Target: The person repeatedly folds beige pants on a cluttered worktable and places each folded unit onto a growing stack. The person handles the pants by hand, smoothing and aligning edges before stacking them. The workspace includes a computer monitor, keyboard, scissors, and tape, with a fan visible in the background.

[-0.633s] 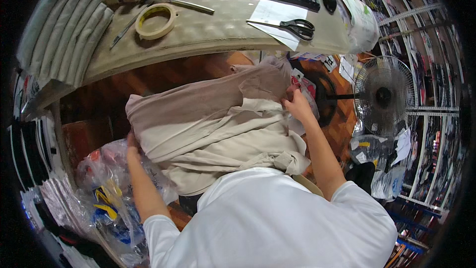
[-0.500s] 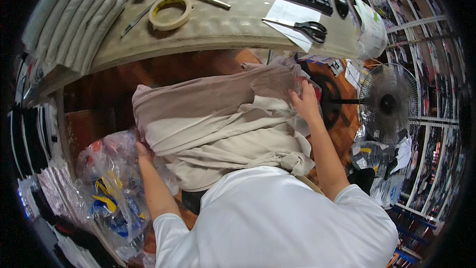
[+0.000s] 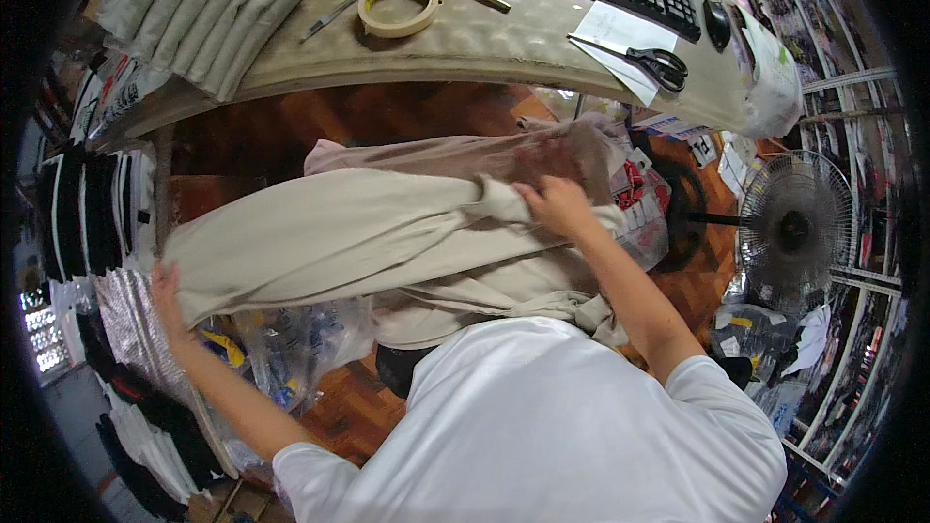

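The left hand (image 3: 169, 302) touches the beige cloth (image 3: 310, 237) at its left end, finger grip too blurred to tell. Farther right, the right hand (image 3: 560, 205) pinches a fold.

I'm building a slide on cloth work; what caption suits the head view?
Pale cloth held out between left hand and right hand, beside a desk with scissors and tape.

Pale beige cloth (image 3: 320, 237) is lying loose, creasing, on the near side of the desk (image 3: 523, 46), one long flap stretching toward the desk's left end. Mauve-brown cloth (image 3: 417, 157) is wrinkling beyond it, closer to the desk.
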